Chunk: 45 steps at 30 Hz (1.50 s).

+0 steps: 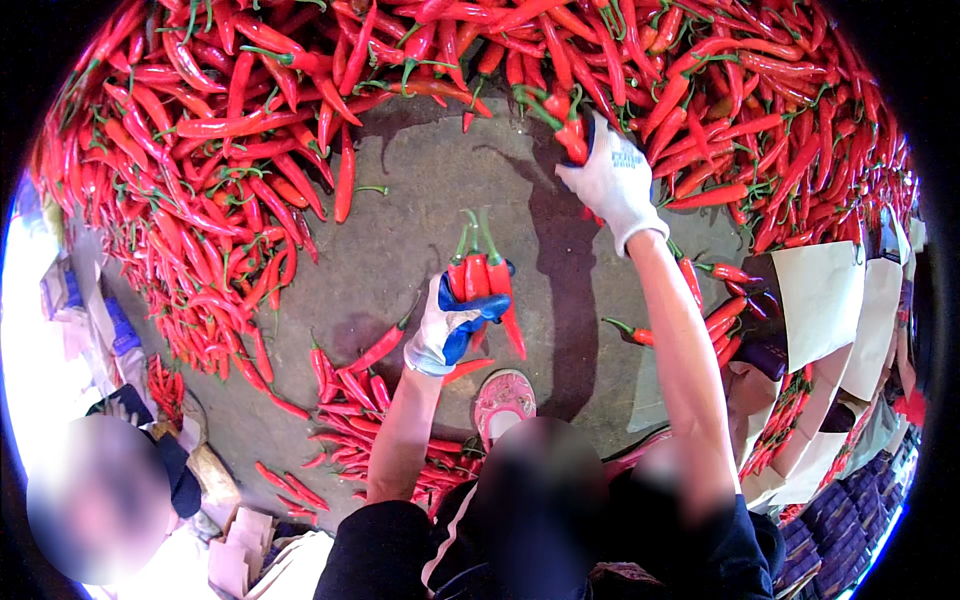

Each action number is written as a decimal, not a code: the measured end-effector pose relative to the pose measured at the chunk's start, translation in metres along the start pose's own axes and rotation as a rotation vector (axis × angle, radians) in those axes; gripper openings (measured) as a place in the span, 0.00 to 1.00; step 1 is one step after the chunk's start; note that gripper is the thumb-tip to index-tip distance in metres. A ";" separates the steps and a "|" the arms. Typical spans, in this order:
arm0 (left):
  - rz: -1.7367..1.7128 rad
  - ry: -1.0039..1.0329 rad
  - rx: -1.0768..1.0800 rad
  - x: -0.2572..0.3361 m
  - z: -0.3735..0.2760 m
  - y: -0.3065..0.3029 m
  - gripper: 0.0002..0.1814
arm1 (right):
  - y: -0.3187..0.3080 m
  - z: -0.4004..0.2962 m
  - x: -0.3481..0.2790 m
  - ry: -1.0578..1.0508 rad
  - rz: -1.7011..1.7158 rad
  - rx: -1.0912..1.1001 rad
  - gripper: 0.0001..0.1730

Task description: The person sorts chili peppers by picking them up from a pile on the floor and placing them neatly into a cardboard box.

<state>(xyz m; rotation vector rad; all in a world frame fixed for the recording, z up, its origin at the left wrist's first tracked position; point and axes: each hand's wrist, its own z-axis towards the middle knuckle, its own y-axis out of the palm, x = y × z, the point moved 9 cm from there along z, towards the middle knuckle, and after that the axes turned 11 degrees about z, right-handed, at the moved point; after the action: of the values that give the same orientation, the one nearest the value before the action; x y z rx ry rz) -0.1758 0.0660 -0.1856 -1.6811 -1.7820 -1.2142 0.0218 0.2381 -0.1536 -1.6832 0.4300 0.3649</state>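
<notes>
My left hand (459,322), in a white glove with a blue coated palm, grips several red chili peppers (477,277) in a bunch, green stems upward. Farther forward and to the right, my right hand (611,169), gloved in white with some writing on its back, is closed around a few red chili peppers (571,139) at the edge of a large chili heap (720,97). Its fingertips are partly hidden. Loose chilies (381,346) lie on the concrete floor near my left wrist, beside a smaller pile (360,442) next to my left forearm.
The heap of red chilies (195,150) curves around the front and left. At right stand paper-lined boxes (817,300) with chilies in some. A pink shoe (504,401) shows below my left hand. Another person, partly blurred, is at lower left near paper-lined boxes (240,547).
</notes>
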 end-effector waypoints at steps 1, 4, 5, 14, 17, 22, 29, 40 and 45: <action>-0.107 0.017 -0.012 -0.005 -0.002 -0.003 0.23 | 0.006 -0.009 -0.006 0.046 0.042 -0.144 0.45; -0.484 0.101 -0.055 -0.017 -0.007 0.001 0.23 | 0.023 -0.049 -0.013 -0.027 0.108 -0.281 0.44; -0.529 0.088 -0.042 -0.023 -0.007 0.001 0.23 | 0.017 -0.062 -0.013 0.016 0.205 -0.323 0.43; -0.750 0.108 -0.022 -0.016 0.002 -0.002 0.27 | -0.020 -0.114 0.065 0.422 1.790 -0.054 0.20; -0.765 0.136 -0.004 -0.012 0.006 -0.004 0.31 | -0.008 -0.101 0.058 0.261 1.292 -0.215 0.23; -0.699 0.162 -0.002 -0.006 0.015 -0.001 0.33 | -0.018 -0.065 -0.022 -0.030 -0.003 0.036 0.26; -0.719 0.179 0.050 0.002 0.018 -0.007 0.27 | 0.014 -0.054 -0.017 -0.135 -0.119 -0.195 0.24; -0.619 0.285 0.050 0.045 0.019 -0.013 0.31 | 0.019 -0.041 0.027 0.298 0.798 -0.294 0.29; -0.647 0.383 0.052 0.053 -0.002 -0.018 0.32 | 0.031 -0.042 -0.025 0.176 0.483 -0.237 0.31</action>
<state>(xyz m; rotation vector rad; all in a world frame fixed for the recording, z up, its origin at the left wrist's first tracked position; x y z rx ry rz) -0.2030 0.0977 -0.1492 -0.7661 -2.1325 -1.5910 -0.0145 0.1948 -0.1623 -1.8393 0.9612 0.6424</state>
